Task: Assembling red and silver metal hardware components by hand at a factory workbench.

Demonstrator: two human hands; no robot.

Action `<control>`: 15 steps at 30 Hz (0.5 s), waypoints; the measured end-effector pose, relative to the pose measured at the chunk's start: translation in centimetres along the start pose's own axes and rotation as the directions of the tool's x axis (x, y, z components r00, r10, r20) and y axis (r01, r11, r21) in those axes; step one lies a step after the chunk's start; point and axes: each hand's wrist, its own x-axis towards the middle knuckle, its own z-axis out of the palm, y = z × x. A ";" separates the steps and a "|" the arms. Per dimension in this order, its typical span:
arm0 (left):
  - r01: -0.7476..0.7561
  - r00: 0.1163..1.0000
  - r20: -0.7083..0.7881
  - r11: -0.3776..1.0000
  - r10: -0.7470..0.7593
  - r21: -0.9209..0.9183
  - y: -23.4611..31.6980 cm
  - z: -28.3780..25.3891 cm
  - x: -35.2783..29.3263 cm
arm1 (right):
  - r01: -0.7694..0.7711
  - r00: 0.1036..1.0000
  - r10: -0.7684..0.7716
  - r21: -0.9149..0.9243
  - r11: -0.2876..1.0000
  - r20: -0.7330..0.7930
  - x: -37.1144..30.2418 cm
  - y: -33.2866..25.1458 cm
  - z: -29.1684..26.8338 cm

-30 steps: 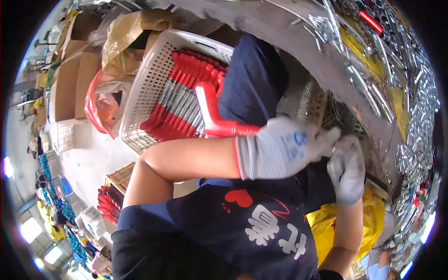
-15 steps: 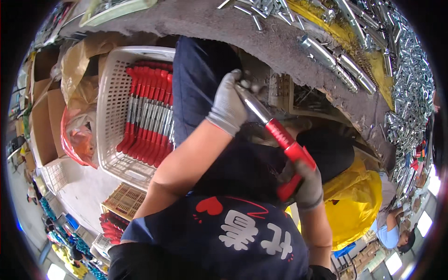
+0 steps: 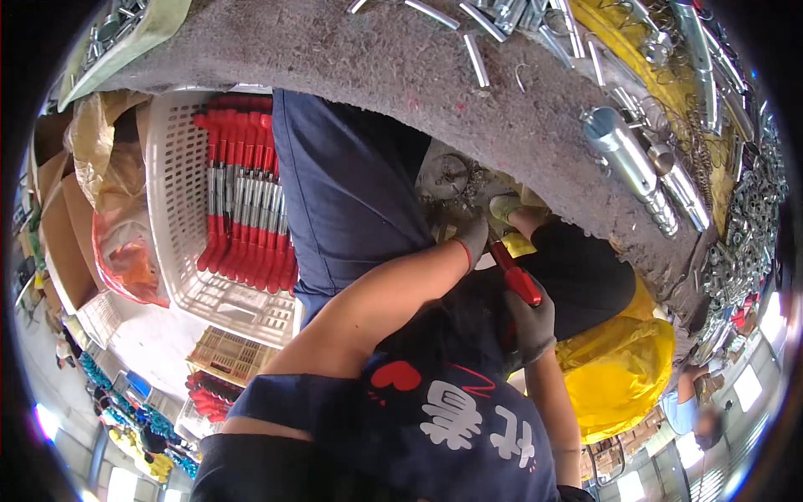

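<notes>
A tool with a red handle and a metal tube is held between my two hands, in front of my lap. My right hand, in a grey glove, is closed round its red handle end. At the tube's far end is my gloved left hand, its fingers curled round it and somewhat blurred. That hand hides most of the silver tube. My left knee, in dark blue trousers, is just left of the tool.
A white plastic basket at left holds several red-and-silver tools in a row. The workbench ahead carries loose metal tubes, springs and a large silver cylinder. A yellow plastic sack lies at right. Another person is far right.
The tool has turned and come down lower, its tube end now beside my left hand and mostly hidden. My left hand has moved right and down. The view has shifted a little.
</notes>
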 end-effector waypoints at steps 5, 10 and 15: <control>0.002 0.999 -0.046 0.996 0.003 0.092 1.4 0.4 -1.0 | 0.054 0.998 -0.054 -0.047 0.997 -0.009 1.8 1.4 0.3; -0.048 0.996 0.078 0.999 0.046 0.025 2.2 -0.2 -0.1 | -0.010 0.998 0.011 -0.033 0.999 0.057 2.3 -1.2 0.9; -0.197 0.945 0.269 0.980 0.188 0.009 4.8 -0.8 -1.2 | 0.291 0.951 -0.091 -0.751 0.592 0.296 5.8 -7.0 3.8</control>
